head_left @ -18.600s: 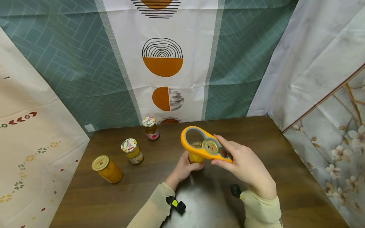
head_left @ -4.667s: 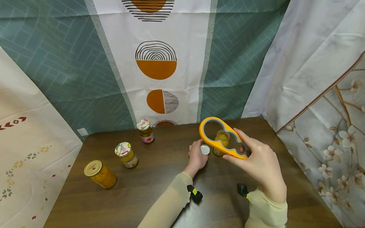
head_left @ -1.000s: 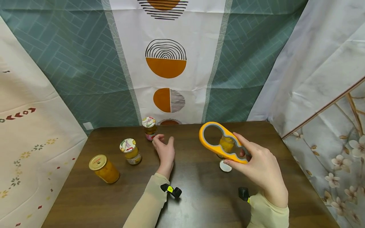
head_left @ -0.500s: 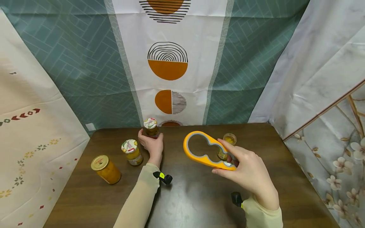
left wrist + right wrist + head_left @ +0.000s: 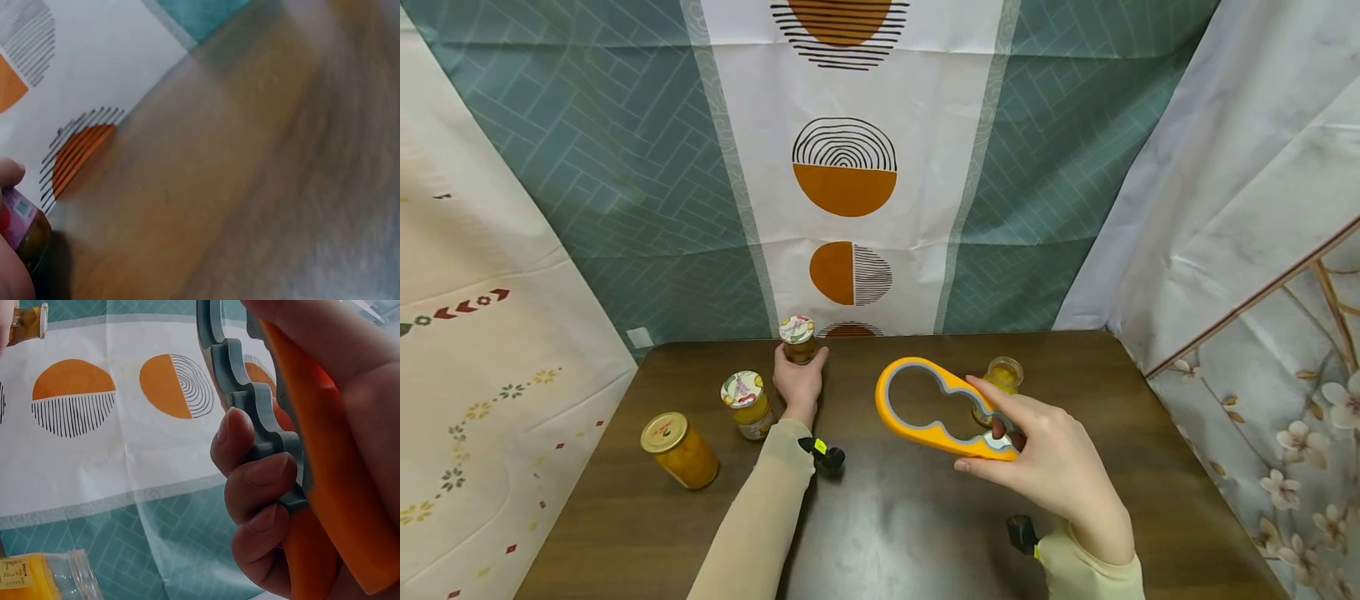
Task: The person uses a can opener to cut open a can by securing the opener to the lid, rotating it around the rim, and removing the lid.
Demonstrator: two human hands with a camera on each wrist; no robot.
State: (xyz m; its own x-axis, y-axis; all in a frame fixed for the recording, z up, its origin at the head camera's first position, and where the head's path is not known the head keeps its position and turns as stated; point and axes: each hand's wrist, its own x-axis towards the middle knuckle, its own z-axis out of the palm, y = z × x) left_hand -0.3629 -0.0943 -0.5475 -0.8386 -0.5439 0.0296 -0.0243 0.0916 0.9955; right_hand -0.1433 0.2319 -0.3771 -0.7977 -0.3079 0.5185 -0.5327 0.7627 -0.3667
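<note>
Teal-and-white patterned cloth (image 5: 917, 192) is hanging behind a dark brown wooden desk (image 5: 865, 517). At its far edge the person's left hand (image 5: 800, 385) is gripping a small glass jar of brownish contents (image 5: 800, 347), fingers curling round one side, thumb the other; the jar, under a white fruit-printed lid (image 5: 797, 328), is standing roughly upright in them, but nothing is showing whether its base is touching the desk. Well to its right, the right hand (image 5: 1060, 458) is curling its fingers round a looped yellow-orange, grey-lined opener (image 5: 943, 439), whose long axis is pointing leftward from them, big loop foremost. Beyond those fingers an uncapped clear glass jar (image 5: 1003, 375) is holding yellow contents. Left of the left fingers and nearer the person, a squat white-lidded glass jar (image 5: 751, 414) is holding something yellow; farther left, a tall gold-lidded glass jar (image 5: 688, 454) is holding orange contents.
</note>
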